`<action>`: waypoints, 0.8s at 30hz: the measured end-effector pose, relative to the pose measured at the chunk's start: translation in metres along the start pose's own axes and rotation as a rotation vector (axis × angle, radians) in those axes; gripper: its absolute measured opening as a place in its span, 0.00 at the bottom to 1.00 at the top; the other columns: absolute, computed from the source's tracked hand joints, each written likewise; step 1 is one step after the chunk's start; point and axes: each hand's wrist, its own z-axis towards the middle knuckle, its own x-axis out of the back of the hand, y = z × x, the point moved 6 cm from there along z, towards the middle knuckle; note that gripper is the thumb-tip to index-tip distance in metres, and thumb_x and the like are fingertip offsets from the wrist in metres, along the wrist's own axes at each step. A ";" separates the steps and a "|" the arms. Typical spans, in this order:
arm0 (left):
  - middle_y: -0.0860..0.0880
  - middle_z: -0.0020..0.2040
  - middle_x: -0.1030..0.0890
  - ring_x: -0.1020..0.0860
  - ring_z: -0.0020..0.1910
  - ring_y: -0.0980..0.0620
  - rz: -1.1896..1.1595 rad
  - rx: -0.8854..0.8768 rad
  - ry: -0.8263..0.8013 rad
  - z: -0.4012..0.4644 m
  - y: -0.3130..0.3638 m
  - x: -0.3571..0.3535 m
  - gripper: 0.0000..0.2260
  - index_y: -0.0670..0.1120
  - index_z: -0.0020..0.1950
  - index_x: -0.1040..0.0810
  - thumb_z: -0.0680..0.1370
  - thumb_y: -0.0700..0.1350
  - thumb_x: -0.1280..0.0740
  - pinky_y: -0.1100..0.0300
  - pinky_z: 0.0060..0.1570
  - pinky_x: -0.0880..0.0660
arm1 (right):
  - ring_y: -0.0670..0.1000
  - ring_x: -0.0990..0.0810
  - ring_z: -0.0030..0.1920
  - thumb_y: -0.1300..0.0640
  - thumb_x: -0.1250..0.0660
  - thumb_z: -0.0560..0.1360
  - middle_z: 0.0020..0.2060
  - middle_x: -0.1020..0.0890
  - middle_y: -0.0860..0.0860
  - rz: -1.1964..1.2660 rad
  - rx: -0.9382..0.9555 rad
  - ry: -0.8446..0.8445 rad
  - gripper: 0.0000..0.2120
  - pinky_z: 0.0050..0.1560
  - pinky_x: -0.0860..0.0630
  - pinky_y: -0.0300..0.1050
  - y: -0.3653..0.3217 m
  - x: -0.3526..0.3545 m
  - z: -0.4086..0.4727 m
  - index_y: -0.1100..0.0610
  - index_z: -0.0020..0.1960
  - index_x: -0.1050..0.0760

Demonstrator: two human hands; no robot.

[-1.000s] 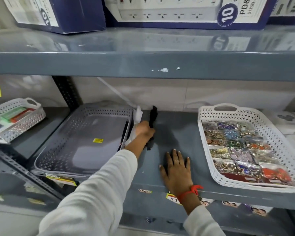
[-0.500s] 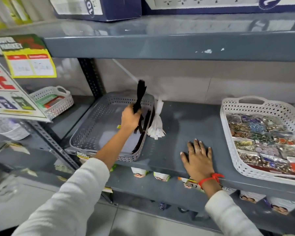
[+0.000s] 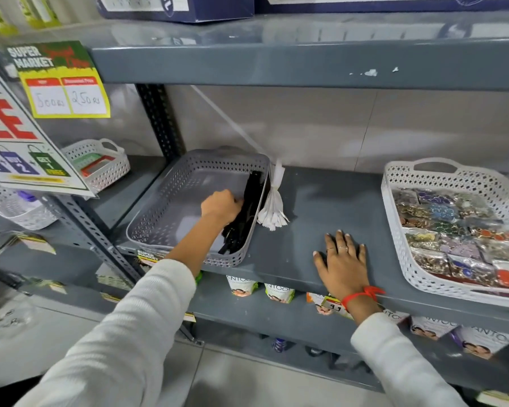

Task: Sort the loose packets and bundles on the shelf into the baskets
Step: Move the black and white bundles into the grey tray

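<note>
A grey perforated basket sits on the grey shelf. My left hand is inside it, closed on a black bundle that lies along the basket's right wall. A white bundle lies on the shelf just outside that wall. My right hand rests flat on the shelf near its front edge, fingers spread, holding nothing. At the right, a white perforated basket holds several colourful packets.
A small white basket stands on the neighbouring shelf at the left, behind hanging promotional signs. The upper shelf with boxes overhangs the work area. Product packs line the shelf below.
My left hand has carried the black bundle from the shelf, lifted it over the grey basket's wall and lowered it inside. The view has swung left; my right hand stays flat.
</note>
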 end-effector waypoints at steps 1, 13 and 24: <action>0.37 0.44 0.19 0.20 0.45 0.38 -0.058 -0.034 0.089 0.001 0.010 0.008 0.15 0.38 0.46 0.22 0.79 0.49 0.40 0.53 0.44 0.23 | 0.61 0.34 0.72 0.43 0.53 0.73 0.70 0.29 0.61 -0.001 -0.003 0.000 0.33 0.71 0.41 0.65 0.000 0.001 0.000 0.59 0.69 0.31; 0.35 0.66 0.31 0.30 0.65 0.39 0.039 -0.145 -0.033 0.028 0.130 -0.058 0.22 0.33 0.67 0.33 0.78 0.45 0.37 0.52 0.62 0.30 | 0.62 0.26 0.67 0.41 0.52 0.71 0.65 0.23 0.61 0.039 0.005 -0.019 0.33 0.66 0.33 0.67 0.003 -0.004 0.004 0.59 0.64 0.25; 0.38 0.68 0.33 0.31 0.67 0.43 0.093 0.021 -0.120 0.024 0.111 -0.072 0.23 0.34 0.70 0.38 0.77 0.39 0.36 0.53 0.61 0.28 | 0.62 0.28 0.68 0.40 0.54 0.71 0.66 0.24 0.60 0.061 0.015 0.031 0.34 0.68 0.36 0.66 0.004 -0.005 0.004 0.58 0.65 0.26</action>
